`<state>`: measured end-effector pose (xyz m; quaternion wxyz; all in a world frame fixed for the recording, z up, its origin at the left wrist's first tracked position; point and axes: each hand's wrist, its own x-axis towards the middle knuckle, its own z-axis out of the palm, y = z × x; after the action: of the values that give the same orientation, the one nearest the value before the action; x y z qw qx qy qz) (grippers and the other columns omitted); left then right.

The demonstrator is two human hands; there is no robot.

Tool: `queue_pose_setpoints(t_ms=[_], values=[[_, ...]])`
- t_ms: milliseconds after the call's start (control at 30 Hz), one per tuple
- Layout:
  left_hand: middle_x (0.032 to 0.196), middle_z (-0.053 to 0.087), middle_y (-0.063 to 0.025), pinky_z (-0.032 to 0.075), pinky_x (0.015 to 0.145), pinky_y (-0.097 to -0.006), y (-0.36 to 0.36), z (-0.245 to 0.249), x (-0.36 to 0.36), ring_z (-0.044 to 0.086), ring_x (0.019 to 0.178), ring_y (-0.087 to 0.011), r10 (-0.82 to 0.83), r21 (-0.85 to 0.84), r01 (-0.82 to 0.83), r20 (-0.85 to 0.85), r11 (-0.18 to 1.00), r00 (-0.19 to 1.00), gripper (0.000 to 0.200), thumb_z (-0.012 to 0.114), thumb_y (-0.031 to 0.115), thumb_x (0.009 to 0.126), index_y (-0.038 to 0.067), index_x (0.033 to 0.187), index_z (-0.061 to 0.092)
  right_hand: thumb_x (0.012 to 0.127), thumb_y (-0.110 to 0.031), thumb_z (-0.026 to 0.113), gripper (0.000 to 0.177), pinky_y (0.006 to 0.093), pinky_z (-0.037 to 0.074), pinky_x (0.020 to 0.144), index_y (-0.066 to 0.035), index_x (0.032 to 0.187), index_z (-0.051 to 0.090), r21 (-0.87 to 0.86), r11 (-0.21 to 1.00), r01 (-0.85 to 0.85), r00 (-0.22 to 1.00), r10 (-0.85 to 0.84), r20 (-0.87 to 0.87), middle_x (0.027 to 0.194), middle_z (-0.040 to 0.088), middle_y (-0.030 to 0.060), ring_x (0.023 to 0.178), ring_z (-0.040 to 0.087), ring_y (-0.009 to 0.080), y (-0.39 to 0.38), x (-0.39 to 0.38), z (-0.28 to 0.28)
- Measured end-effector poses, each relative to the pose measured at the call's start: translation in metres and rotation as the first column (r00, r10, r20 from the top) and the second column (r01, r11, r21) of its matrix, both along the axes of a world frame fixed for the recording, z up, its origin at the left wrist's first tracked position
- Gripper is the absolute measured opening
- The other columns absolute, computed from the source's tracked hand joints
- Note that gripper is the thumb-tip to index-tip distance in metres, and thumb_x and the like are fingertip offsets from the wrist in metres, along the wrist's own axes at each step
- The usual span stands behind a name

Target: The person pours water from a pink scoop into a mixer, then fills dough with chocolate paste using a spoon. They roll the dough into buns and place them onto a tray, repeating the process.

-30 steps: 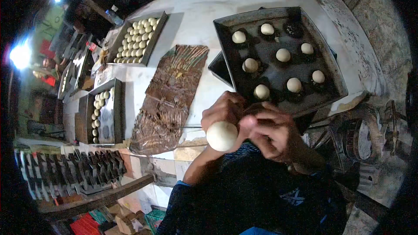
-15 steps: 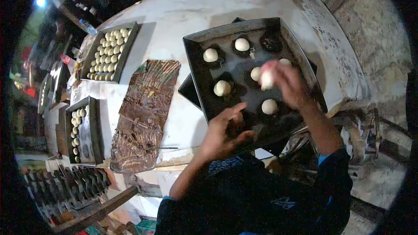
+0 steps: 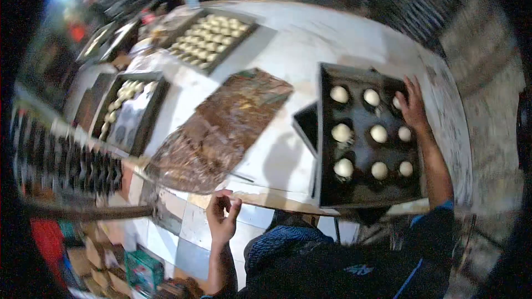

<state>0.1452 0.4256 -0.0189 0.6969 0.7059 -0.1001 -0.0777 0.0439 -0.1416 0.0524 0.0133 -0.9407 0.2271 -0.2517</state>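
Note:
My right hand (image 3: 413, 102) reaches over the far right corner of a dark metal tray (image 3: 360, 185), fingers spread beside a dough ball (image 3: 397, 102) that it partly covers. Several pale round dough balls sit in rows in this tray. Near the table's front edge, my left hand (image 3: 223, 216) is raised with its fingers curled and thumb near the index finger; nothing shows in it. A brown, crumpled, worn sheet (image 3: 233, 116) lies between the tray and the other trays.
Two more trays of dough balls, one at the back left (image 3: 233, 47) and one at the left (image 3: 141, 127), stand on the white table (image 3: 310, 27). A thin rod (image 3: 241, 178) lies near the front edge. A green crate (image 3: 143, 268) is below.
The view has turned, shifting the trays. More dough balls show in the near tray. My right hand has let go of its dough ball; my left hand has moved away from the tray.

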Motion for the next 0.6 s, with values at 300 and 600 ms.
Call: queue_pose_setpoints(t_ms=[300, 600], values=[[0.073, 0.056, -0.0032, 0.043, 0.061, -0.0249, 0.123, 0.022, -0.097, 0.050, 0.066, -0.0107, 0.012, 0.149, -0.043, 0.201, 0.988, 0.980, 0.030, 0.073, 0.013, 0.078, 0.005, 0.104, 0.059, 0.076, -0.008, 0.066, 0.021, 0.0378, 0.049, 0.085, 0.000, 0.095, 0.065, 0.192, 0.402, -0.895, 0.415, 0.910, 0.027, 0.106, 0.060, 0.0190, 0.097, 0.060, 0.0319, 0.377, 0.084, 0.101], [0.098, 0.064, -0.0143, 0.050, 0.079, -0.0370, 0.323, -0.106, -0.271, 0.062, 0.088, -0.0239, 0.080, 0.538, 0.010, -0.143, 0.843, 0.987, 0.049, 0.074, 0.035, 0.077, 0.010, 0.116, 0.059, 0.070, -0.016, 0.067, 0.019, 0.0365, 0.051, 0.081, -0.009, 0.087, 0.072, 0.583, -0.330, -0.742, -0.522, 0.831, -0.193, 0.100, 0.065, 0.0163, 0.088, 0.065, 0.0268, 0.674, 0.112, -0.056]])
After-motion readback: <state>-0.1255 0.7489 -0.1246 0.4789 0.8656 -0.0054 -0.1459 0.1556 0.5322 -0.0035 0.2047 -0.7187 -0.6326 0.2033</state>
